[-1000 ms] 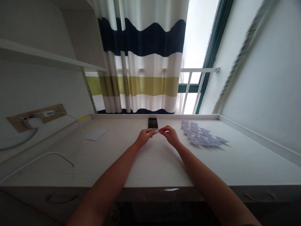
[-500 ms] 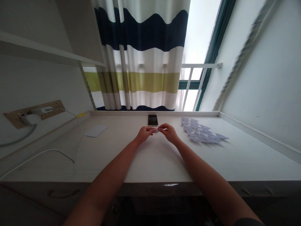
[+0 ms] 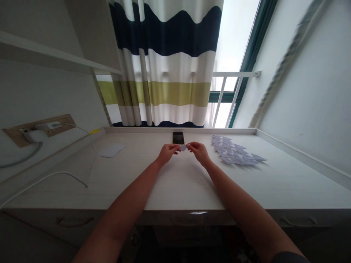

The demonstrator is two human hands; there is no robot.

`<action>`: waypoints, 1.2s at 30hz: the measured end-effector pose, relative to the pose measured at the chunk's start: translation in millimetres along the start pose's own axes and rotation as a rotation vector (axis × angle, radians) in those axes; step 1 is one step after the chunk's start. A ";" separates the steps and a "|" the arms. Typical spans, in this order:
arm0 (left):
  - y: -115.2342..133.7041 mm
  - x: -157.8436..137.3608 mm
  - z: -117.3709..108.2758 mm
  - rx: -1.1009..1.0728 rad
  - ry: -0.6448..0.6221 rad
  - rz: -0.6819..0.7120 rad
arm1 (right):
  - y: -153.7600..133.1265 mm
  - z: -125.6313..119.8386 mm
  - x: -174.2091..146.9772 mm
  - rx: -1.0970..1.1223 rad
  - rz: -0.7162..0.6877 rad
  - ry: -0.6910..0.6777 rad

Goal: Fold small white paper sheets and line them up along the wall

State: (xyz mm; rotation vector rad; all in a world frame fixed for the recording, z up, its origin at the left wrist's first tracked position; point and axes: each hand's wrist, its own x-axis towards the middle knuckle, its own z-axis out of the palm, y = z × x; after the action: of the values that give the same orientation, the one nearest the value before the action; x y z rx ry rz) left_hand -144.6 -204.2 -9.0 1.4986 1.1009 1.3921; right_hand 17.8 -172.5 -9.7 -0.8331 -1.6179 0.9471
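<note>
A small folded piece of white paper is held up between my hands, just in front of the phone. My left hand pinches its left side with thumb and fingers. At the paper's right corner, the fingertips of my right hand are closed on it. To the right lie several folded white paper pieces with pointed ends, set in overlapping rows. Flat white paper sheets rest on the left part of the desk.
A dark-screened phone is at the back of the white desk. White cables trail over the left side from a wall socket. A raised rim edges the back, below a striped curtain.
My hands have drawn slightly apart, and more of the folded paper shows between them. The view has tilted down a little. The other papers and the phone stay in place.
</note>
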 end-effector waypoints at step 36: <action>3.8 -5.8 5.5 -0.068 -0.135 -0.084 | -8.7 4.8 -5.3 0.179 0.107 -0.117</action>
State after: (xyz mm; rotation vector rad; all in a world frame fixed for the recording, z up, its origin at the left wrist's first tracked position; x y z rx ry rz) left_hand -139.0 -210.8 -7.7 1.4589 1.0116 1.2400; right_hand 13.8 -181.8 -4.9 -0.7577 -1.5727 1.2173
